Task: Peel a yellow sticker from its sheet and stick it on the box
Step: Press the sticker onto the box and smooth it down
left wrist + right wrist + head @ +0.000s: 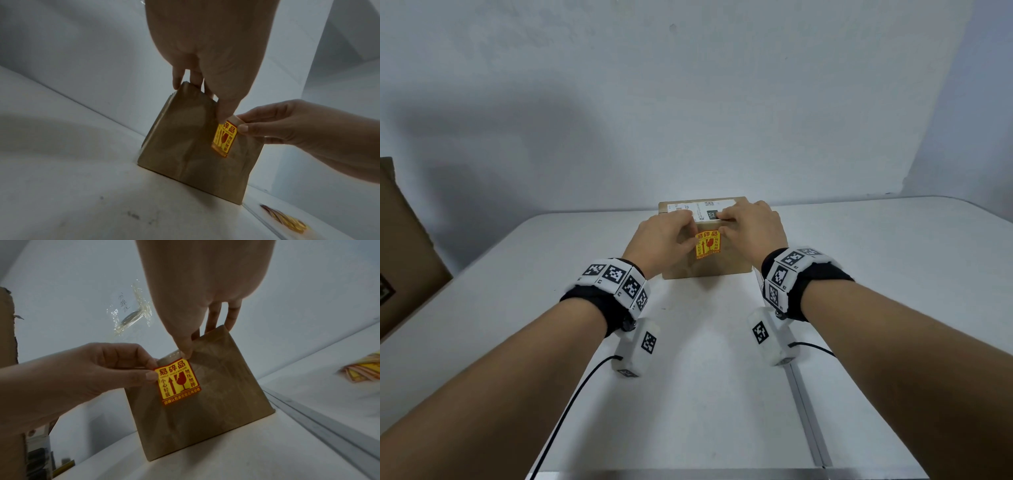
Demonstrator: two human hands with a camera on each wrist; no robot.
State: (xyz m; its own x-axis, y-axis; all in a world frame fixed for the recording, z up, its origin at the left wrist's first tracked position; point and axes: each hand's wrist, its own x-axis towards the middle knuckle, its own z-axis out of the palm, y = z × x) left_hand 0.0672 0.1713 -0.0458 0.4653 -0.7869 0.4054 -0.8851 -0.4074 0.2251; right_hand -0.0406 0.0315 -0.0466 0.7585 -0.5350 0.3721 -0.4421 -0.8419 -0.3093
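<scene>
Head view puts the brown cardboard box (707, 263) at the middle of the frame, standing on the white table (517, 308) close to the pale wall, with a white shipping label (702, 207) on its top face. The yellow sticker (707, 245), printed in red with an arrow and a broken glass, lies against the near face of the box, just under the top edge.

Left hand (661, 238) comes in from the lower left; its thumb and forefinger pinch the sticker's left edge near the upper corner, plain to see at centre left of the right wrist view (115, 368). Right hand (751, 224) reaches in from the lower right, its fingers curled over the top edge of the box and its thumb tip pressing the sticker's upper right corner against the cardboard. How much of the sticker is already stuck down I cannot tell.

Low in the right corner of the left wrist view, a small pile of yellow sticker sheets (287, 219) lies on the table, apart from the box. A larger cardboard carton (404, 246) leans at the left edge of the head view.
</scene>
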